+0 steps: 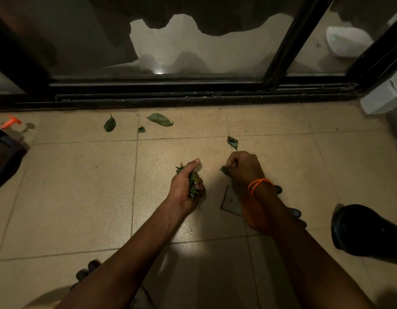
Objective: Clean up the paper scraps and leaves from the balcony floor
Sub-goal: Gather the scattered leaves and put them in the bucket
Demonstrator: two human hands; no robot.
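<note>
A bunch of leaves point(193, 186) is held tight in the left hand point(185, 188). The right hand point(243, 169) is closed, apparently pinching one leaf point(225, 170). The nearest loose leaf point(232, 142) lies just beyond the right knuckles, its long axis pointing away; three more leaves point(160, 119) lie near the door track point(193, 99).

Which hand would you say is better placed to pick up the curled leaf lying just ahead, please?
Probably the right hand: the curled leaf lies just beyond its knuckles. The left hand is farther off and grips a full bunch of leaves.
</note>
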